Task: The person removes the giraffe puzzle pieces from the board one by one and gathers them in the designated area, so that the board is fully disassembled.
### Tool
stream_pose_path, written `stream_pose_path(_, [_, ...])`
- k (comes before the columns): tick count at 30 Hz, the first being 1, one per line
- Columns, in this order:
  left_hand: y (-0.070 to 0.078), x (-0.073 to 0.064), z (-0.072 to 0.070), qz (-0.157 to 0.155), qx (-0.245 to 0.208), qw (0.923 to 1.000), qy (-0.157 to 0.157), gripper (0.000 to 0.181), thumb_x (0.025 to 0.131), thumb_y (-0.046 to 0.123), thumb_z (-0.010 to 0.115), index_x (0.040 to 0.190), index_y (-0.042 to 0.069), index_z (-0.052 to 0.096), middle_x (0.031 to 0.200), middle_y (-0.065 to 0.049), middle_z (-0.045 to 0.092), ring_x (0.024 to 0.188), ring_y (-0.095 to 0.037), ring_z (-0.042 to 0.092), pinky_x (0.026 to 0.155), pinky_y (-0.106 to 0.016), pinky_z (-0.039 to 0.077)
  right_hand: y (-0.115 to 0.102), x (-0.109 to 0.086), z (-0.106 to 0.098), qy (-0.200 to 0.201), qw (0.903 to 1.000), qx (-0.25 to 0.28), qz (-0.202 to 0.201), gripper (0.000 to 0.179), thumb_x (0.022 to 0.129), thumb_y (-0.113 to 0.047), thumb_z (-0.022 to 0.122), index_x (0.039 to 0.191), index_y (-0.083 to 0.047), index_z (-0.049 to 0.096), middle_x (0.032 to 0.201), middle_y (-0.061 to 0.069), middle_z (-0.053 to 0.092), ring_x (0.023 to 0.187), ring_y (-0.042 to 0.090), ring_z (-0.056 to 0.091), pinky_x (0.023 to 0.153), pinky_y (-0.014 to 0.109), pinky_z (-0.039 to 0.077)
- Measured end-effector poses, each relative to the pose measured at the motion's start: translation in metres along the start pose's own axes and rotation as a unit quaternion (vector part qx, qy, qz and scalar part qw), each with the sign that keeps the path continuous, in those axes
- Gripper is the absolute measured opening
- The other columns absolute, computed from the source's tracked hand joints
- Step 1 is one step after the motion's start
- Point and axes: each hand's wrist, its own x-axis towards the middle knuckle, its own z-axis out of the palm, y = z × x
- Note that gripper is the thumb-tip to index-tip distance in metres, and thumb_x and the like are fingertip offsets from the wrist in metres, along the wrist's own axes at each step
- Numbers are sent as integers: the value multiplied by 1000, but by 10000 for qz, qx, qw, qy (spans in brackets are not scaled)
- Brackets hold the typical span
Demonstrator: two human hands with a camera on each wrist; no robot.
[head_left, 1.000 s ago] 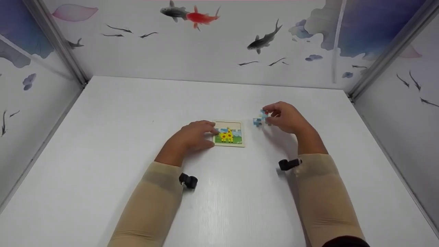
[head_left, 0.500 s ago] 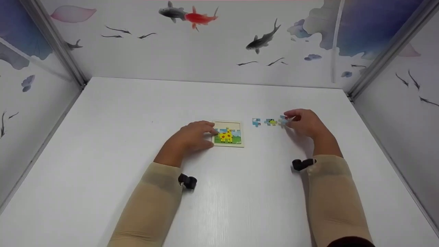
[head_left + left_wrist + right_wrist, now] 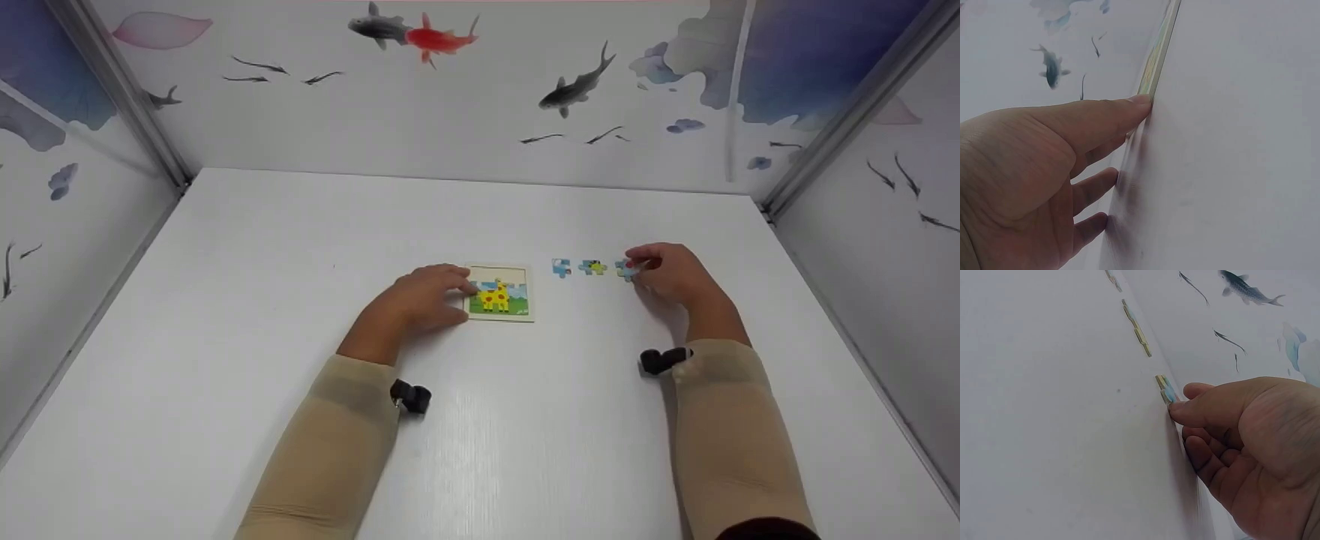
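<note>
sleeves and wrist cameras: nearest, tan sleeves [image 3: 326, 450], each with a black wrist camera [image 3: 411, 396] on its inner side.
left hand: at 9 o'clock of the puzzle board, the left hand [image 3: 424, 296] has its fingers loosely extended; thumb and fingers touch the left rim, gripping nothing.
puzzle board: flat on the white surface [image 3: 495, 420], the board [image 3: 531, 300] looks near square, with no clear long axis; a giraffe picture fills its 6 o'clock part, a bare pale band its 12 o'clock side.
right hand: at the 3 o'clock end of the row, the right hand [image 3: 675, 274] pinches the right piece [image 3: 627, 268] between thumb and finger.
row of pieces: left piece [image 3: 561, 268], middle piece [image 3: 592, 267] and right piece stand apart, the row's long axis running 9 to 3 o'clock.
key relation: the row lies between 2 and 3 o'clock from the board, so the bare band is towards 9 o'clock from the right hand; the left hand is nearer the board.
left wrist view: shows the thumb against the board's edge, the giraffe barely readable.
right wrist view: shows the pieces' woody edges, hiding their faces; whether the pinched one is lifted, i cannot tell.
far wall: painted fish [image 3: 574, 91], beyond everything.
</note>
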Motion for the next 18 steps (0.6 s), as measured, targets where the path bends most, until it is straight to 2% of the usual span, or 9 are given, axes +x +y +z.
stream_pose_path(4, [0, -1, 0, 1, 12, 10000, 8, 48, 102, 28, 69, 149, 28, 64, 173, 10, 39, 167, -24, 25, 136, -56, 22, -2, -1, 0, 23, 10000, 53, 73, 48, 105, -16, 65, 152, -20, 59, 149, 15, 57, 134, 36, 53, 119, 55, 48])
stream_pose_path(8, [0, -1, 0, -67, -54, 9999, 53, 47, 101, 28, 71, 147, 29, 66, 172, 11, 40, 166, -24, 27, 136, -56, 21, -8, -1, 1, 170, 9998, 84, -48, 48, 105, -19, 65, 152, -21, 60, 149, 16, 56, 134, 36, 54, 114, 53, 52])
stream_pose_path(12, [0, -1, 1, -125, -88, 9999, 73, 46, 100, 30, 71, 147, 30, 67, 172, 13, 40, 166, -23, 26, 136, -57, 21, -27, -4, 7, 267, 9994, 51, -233, 46, 104, -22, 67, 150, -22, 61, 149, 12, 57, 131, 34, 55, 109, 51, 55])
stream_pose_path(18, [-1, 0, 1, -42, -46, 10000, 66, 47, 101, 30, 71, 147, 29, 66, 172, 12, 40, 167, -22, 26, 136, -55, 22, -64, -10, 23, 181, 9986, 37, -499, 44, 102, -21, 72, 146, -21, 65, 144, 8, 61, 126, 30, 56, 106, 47, 57])
